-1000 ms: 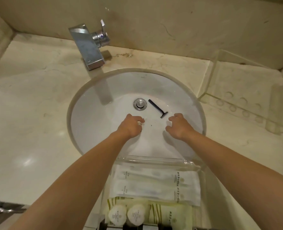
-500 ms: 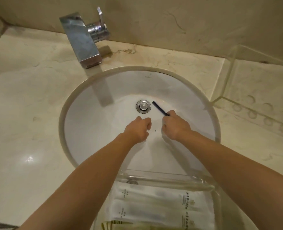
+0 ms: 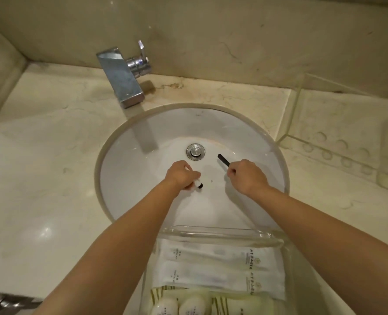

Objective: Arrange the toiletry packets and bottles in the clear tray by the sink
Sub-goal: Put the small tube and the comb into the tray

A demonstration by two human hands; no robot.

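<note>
1. Head view, looking straight down, and there's the clear tray (image 3: pixel 222 233) at the near edge of the sink (image 3: pixel 125 160), its far rim hanging over the basin.
2. Inside it, two long white packets (image 3: pixel 215 255) lie flat, side by side across the tray, printed text along each.
3. Nearer still, two small white bottles (image 3: pixel 179 305) lie next to each other at the bottom edge, with a striped cream packet (image 3: pixel 240 303) just right of them (partly cut off by the frame).
4. Now the hands, both down in the basin! The left hand (image 3: pixel 181 176) is curled round a small white tube with a dark cap (image 3: pixel 198 184); the capped end pokes out toward the right.
5. The right hand (image 3: pixel 245 176) is clenched on the handle of a dark razor (image 3: pixel 223 159), the free end pointing up-left toward the drain (image 3: pixel 195 151). The razor's head is hidden in the fist.
6. A small dark speck (image 3: pixel 212 180) sits on the white basin between the two hands.
7. Further out: a square chrome faucet (image 3: pixel 120 80) juts over the back of the basin, lever upright.
8. All round, a cream marble counter (image 3: pixel 40 178); off to the right, well apart from the hands, a second clear tray (image 3: pixel 338 137) with round dimples along its near strip.
</note>
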